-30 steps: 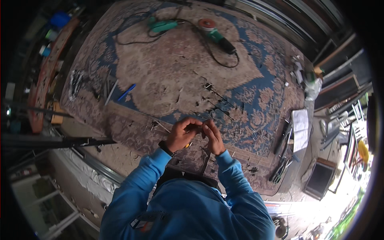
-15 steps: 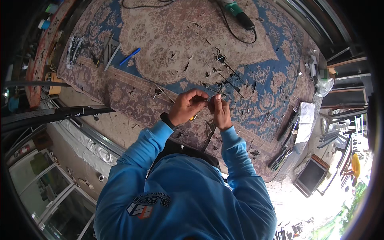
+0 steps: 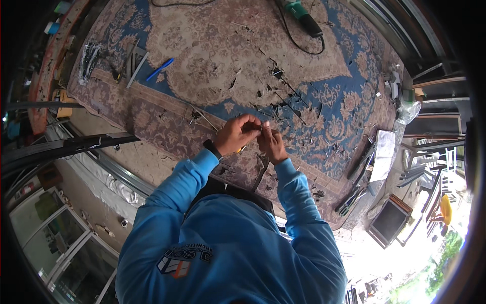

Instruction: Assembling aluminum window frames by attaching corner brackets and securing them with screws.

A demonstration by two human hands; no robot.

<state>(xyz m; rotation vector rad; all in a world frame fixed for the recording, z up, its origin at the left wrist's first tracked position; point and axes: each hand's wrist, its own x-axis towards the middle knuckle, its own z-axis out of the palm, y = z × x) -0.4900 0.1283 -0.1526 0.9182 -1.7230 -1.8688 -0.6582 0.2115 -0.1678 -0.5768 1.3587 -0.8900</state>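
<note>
My left hand (image 3: 237, 136), with a black band at the wrist, is closed with thumb and forefinger pinched together. Against it, my right hand (image 3: 273, 146) is closed too, its thumb raised at the left hand's fingertips. A small dark piece seems to be between the two hands, too small to name. Under them spreads a patterned carpet (image 3: 202, 66) strewn with dark scraps (image 3: 277, 74). Something yellow-orange (image 3: 240, 150) shows just below the left hand, mostly hidden. Left of that hand lies a thin rod (image 3: 205, 119).
A blue pen (image 3: 160, 69) lies beside a metal square (image 3: 135, 68) at the far left. A green-and-black power tool (image 3: 308, 23) with its cord rests at the back. White paper (image 3: 383, 152) and a clear plastic bag (image 3: 407, 112) are at the right. A dark bar (image 3: 71, 148) juts in from the left.
My right hand has shifted left, bringing its fingers closer to the left hand's fingertips. The left hand has barely moved. The view has shifted slightly.
</note>
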